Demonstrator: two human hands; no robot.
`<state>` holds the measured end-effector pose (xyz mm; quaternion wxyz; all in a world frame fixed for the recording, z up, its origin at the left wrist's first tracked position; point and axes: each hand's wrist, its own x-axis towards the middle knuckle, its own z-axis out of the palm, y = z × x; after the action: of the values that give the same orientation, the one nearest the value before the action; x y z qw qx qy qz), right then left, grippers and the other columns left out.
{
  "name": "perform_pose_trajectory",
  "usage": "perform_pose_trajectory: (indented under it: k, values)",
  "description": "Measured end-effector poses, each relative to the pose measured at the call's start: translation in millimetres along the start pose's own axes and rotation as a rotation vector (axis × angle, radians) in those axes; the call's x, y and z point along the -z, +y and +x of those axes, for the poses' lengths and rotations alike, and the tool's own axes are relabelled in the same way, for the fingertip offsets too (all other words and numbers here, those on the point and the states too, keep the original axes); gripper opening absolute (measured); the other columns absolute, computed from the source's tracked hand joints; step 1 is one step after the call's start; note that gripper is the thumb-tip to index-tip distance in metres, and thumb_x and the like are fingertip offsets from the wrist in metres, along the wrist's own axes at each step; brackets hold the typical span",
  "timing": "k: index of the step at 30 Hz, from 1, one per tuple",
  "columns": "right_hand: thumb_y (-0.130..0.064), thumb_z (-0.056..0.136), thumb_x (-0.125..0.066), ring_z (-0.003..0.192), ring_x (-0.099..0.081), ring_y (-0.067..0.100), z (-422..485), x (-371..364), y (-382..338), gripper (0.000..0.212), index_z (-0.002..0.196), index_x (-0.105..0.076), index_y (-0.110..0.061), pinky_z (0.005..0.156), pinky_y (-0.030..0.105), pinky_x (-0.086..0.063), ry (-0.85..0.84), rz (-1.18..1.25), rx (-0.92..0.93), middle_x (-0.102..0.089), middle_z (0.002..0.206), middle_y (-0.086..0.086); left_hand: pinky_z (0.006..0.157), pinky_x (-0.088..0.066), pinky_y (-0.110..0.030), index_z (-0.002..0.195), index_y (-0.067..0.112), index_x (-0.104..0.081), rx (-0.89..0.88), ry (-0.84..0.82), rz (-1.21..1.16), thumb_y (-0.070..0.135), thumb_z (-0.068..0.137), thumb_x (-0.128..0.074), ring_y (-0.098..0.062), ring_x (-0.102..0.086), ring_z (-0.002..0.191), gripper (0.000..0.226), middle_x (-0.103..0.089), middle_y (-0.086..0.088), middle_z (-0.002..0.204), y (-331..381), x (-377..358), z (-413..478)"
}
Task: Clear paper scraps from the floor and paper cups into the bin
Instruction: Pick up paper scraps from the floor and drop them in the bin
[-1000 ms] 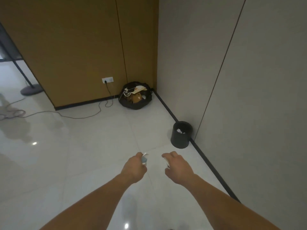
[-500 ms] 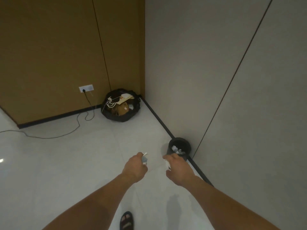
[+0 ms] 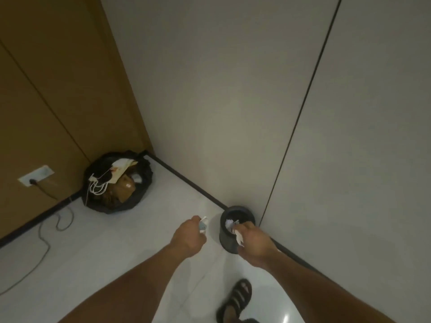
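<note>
The person stands over a small black bin [image 3: 226,240] that sits on the white tiled floor [image 3: 121,248], against the black skirting of a grey wall [image 3: 210,101]. Crumpled white paper [image 3: 229,223] lies inside the bin. The right hand [image 3: 253,241] hovers at the bin's near rim, its fingers curled round a white paper scrap [image 3: 239,238] that hangs partly over the opening. The left hand [image 3: 188,238] is held just left of the bin and apart from it, closed in a loose fist round another scrap [image 3: 203,225], white with a bluish patch, which sticks out past the knuckles. Both forearms reach in from the bottom of the view. Below the right arm a foot in a dark strapped sandal [image 3: 235,299] stands on the tiles. In the far corner, where the grey wall meets a brown panelled wall [image 3: 58,89], a black bag [image 3: 145,180] sits open with cardboard, papers and white cords in it. A white socket [image 3: 37,176] is set low in the brown wall with a plug in it, and a thin cable [image 3: 45,244] trails from there across the floor to the left.
</note>
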<state>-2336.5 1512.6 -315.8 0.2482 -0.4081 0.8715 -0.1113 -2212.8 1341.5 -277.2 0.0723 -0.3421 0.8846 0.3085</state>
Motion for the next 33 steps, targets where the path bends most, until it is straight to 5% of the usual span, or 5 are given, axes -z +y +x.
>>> perform_pose_trajectory:
  k: [17,25,33]
  values:
    - [-0.021,0.089,-0.058,0.125,-0.044,0.025,190,51,79,0.062,0.146,-0.035,-0.025,0.102,0.032,-0.043,0.110,0.265,-0.435,-0.042,0.141,0.003,0.084,-0.044,-0.024,0.126,0.019,-0.048,-0.236,-0.352,0.181,0.025,0.091,-0.058,-0.020,-0.057,0.104,0.037,-0.059,-0.004,0.119,66,10,281]
    - [-0.026,0.088,-0.058,0.109,-0.054,0.022,258,-17,66,0.050,0.136,-0.043,-0.024,0.094,0.033,-0.050,0.224,0.494,-0.840,-0.051,0.129,0.004,0.091,-0.041,-0.030,0.134,0.017,-0.043,-0.467,-0.643,0.421,0.027,0.093,-0.053,-0.025,-0.052,0.118,0.044,-0.054,-0.008,0.131,64,-46,410]
    - [-0.025,0.088,-0.061,0.113,-0.050,0.026,363,-164,111,0.057,0.141,-0.038,-0.023,0.094,0.037,-0.049,0.261,0.644,-0.976,-0.046,0.133,0.006,0.084,-0.045,-0.028,0.132,0.015,-0.045,-0.599,-0.788,0.542,0.019,0.091,-0.055,-0.024,-0.055,0.108,0.042,-0.055,-0.009,0.124,5,-191,501]
